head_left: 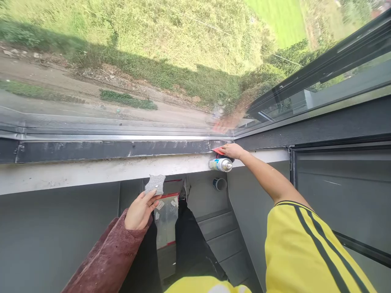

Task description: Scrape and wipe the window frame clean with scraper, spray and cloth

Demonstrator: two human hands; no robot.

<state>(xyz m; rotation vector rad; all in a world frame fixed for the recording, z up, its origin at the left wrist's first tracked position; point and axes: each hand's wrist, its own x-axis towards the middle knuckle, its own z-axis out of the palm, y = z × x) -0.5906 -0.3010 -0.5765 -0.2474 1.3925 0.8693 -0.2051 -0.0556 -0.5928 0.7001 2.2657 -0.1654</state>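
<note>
My left hand (141,209) pinches a small grey mesh scouring cloth (155,184) between thumb and fingers, held up below the white window sill (100,173). At the far right end of the dark window frame (106,149), my right hand (232,151) grips a red scraper (218,150). Its tip touches or nearly touches the frame near the corner. Just below that hand, a spray can (220,165) lies on its side on the sill, its nozzle end toward me. Something black beside the can is mostly hidden by my right hand.
Window glass (137,97) rises beyond the frame, and a second pane (336,89) meets it at the right corner. Down on the floor sit a roll or cup (220,184) and a box edged with red tape (166,219), between my legs.
</note>
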